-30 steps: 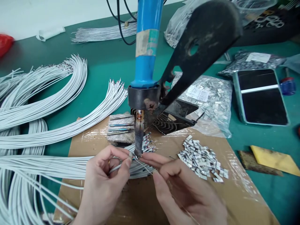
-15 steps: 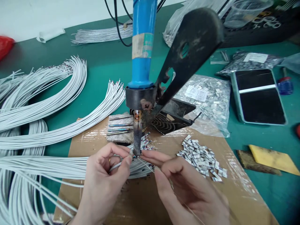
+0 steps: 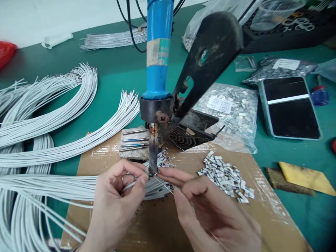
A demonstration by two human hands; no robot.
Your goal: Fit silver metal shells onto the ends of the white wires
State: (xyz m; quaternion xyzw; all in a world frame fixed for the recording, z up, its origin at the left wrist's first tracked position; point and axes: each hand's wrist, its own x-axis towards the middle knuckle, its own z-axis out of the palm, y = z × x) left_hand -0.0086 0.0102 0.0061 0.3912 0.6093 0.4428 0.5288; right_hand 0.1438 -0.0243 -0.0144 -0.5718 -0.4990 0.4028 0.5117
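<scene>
A soldering iron with a blue handle [image 3: 157,70] is clamped upright in a black bracket, its dark tip [image 3: 153,161] pointing down between my hands. My left hand [image 3: 119,196] pinches a white cable [image 3: 128,186] just left of the tip. Thin solder wire [image 3: 164,184] runs from the tip down through the closed fingers of my right hand [image 3: 207,206]. The right index finger reaches close to the tip on its right side. What lies right under the tip is small and partly hidden by my fingertips. Behind my hands lies a bundle of white cables [image 3: 65,185].
Small metal-and-white parts [image 3: 225,176] are heaped on the cardboard [image 3: 162,227]. A small fan [image 3: 191,129] and a bag of parts [image 3: 228,112] sit behind them. To the right are a phone [image 3: 291,108] and a yellow sponge [image 3: 308,177]. Spare tips [image 3: 134,144] rest behind my left hand.
The soldering iron and its bracket have shifted slightly to the left. My right hand has moved very slightly; both hands keep their grips.
</scene>
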